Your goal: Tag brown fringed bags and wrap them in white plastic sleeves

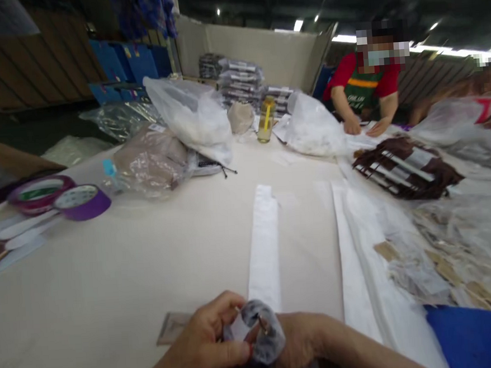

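At the near edge my left hand (214, 337) is closed, thumb and fingers pinching a crumpled translucent wrapping (270, 347). A small shiny metal piece (262, 324) shows inside the wrapping's curl. My right hand (298, 337) presses against the other side, bent and curled at the wrist; most of its fingers are behind the wrapping, and what they grip is hidden. Below both hands lies something dark, cut off by the frame's bottom. A long white folded strip (263, 244) stretches away from the hands on the table. Left of my left hand is a small flat brownish packet (170, 326).
Purple tape roll (82, 204) and magenta tape roll (40, 194) lie left. Bagged goods (155, 156), a yellowish bottle (266, 121) and a white bag (312, 126) stand farther back. Dark brown bundles (406, 167) and a blue object (474, 333) are right. A co-worker (365, 91) works across the table.
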Action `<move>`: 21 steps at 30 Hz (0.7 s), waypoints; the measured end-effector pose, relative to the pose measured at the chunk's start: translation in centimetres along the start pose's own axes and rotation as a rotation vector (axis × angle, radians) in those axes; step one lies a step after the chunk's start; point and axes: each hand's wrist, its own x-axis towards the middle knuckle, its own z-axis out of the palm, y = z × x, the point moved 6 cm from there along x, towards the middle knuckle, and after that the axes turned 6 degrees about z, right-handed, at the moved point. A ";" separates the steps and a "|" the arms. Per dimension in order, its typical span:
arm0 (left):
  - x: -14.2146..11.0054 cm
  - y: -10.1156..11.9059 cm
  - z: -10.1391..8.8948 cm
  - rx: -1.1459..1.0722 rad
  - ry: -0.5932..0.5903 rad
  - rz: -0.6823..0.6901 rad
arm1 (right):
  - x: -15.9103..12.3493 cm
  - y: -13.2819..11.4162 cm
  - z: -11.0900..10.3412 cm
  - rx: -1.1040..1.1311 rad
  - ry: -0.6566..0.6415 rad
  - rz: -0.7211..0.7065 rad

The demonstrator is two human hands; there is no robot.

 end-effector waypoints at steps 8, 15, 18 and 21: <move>0.3 0.6 0.3 0.064 -0.123 -0.196 | 0.4 2.7 0.9 0.069 -0.031 -0.007; -0.3 1.7 1.2 0.192 -0.299 -0.371 | -0.8 3.6 0.9 0.140 -0.003 0.363; 0.0 2.3 1.9 0.250 -0.369 -0.412 | -0.8 3.4 1.2 0.205 -0.024 0.338; 0.4 2.9 2.8 0.270 -0.485 -0.429 | -0.6 3.5 1.9 0.335 -0.090 0.356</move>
